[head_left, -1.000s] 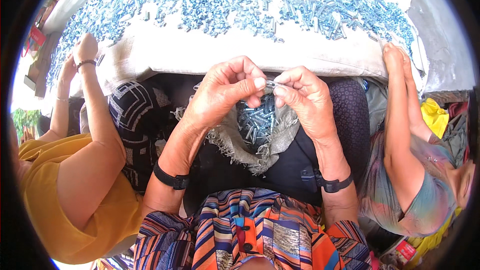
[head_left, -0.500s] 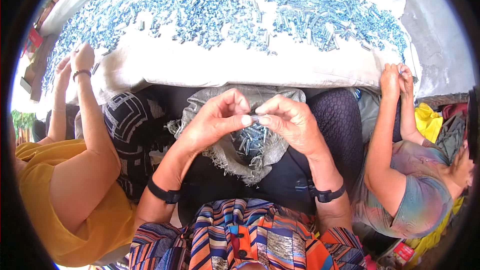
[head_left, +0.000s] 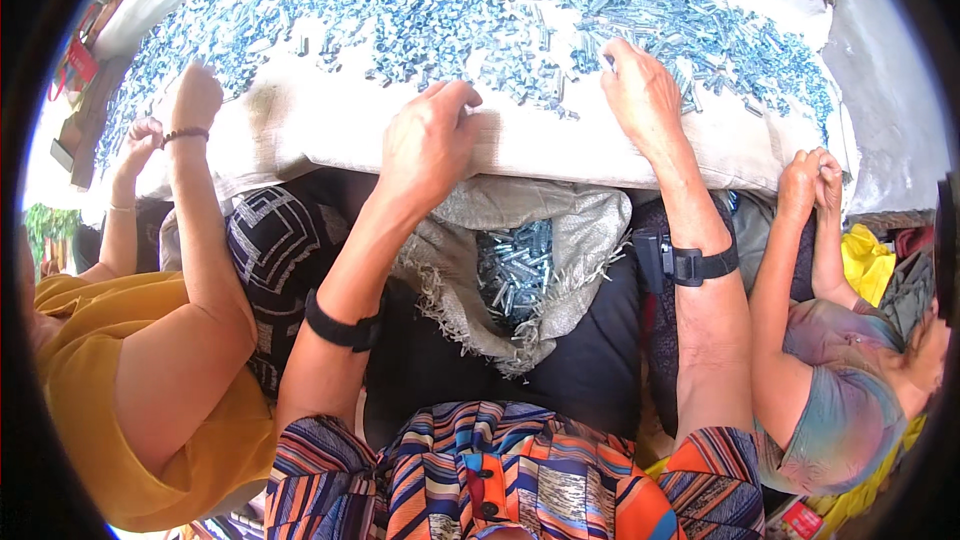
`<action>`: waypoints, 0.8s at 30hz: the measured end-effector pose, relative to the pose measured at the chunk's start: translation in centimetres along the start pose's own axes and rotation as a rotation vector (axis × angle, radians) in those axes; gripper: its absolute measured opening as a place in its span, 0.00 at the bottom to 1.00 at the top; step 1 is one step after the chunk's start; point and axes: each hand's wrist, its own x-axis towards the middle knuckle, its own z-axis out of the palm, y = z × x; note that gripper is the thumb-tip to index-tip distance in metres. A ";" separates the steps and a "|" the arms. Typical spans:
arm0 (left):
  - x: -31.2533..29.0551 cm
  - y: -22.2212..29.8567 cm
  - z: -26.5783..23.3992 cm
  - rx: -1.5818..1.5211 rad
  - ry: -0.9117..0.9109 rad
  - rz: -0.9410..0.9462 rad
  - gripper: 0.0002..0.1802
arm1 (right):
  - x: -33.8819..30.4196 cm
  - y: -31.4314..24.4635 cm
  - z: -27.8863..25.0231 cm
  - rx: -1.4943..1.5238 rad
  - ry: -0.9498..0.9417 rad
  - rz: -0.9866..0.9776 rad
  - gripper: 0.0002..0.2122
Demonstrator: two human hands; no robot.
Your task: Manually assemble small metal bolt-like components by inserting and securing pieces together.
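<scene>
Over the near edge of the pale cloth (head_left: 345, 130), my left hand (head_left: 430, 145) has its fingers curled closed, and what they may hold is hidden. Farther right, my right hand (head_left: 642, 95) reaches to the near side of a wide spread of small blue-silver pieces (head_left: 430, 35). Its thumb and forefinger are pinched together there, the thing between them too small to make out. Between my forearms, a grey woven sack (head_left: 585, 215) with a frayed rim lies open in my lap. Many short, shiny tube-like pieces (head_left: 520, 265) lie in it.
At the left, a person in a mustard top (head_left: 150, 380) holds both hands over the cloth. Another person in a multicoloured top (head_left: 840, 370) sits close at the right, hands together by the cloth's corner. Yellow fabric (head_left: 865, 265) lies beyond that person.
My hands, which held a small shiny piece between them above the sack, have parted and moved forward over the cloth. The piece is no longer visible in them. The sack's contents show more fully.
</scene>
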 end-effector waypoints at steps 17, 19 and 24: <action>2.3 0.1 2.9 0.143 0.013 0.156 0.05 | -5.2 -4.1 -3.0 1.383 -0.028 0.392 0.10; 2.4 0.1 2.6 0.057 0.034 0.156 0.06 | -6.3 -4.3 -2.8 1.594 -0.077 0.453 0.06; 1.5 1.2 0.5 -0.520 -0.108 -0.115 0.05 | -7.9 -5.2 -2.8 1.697 -0.027 0.564 0.02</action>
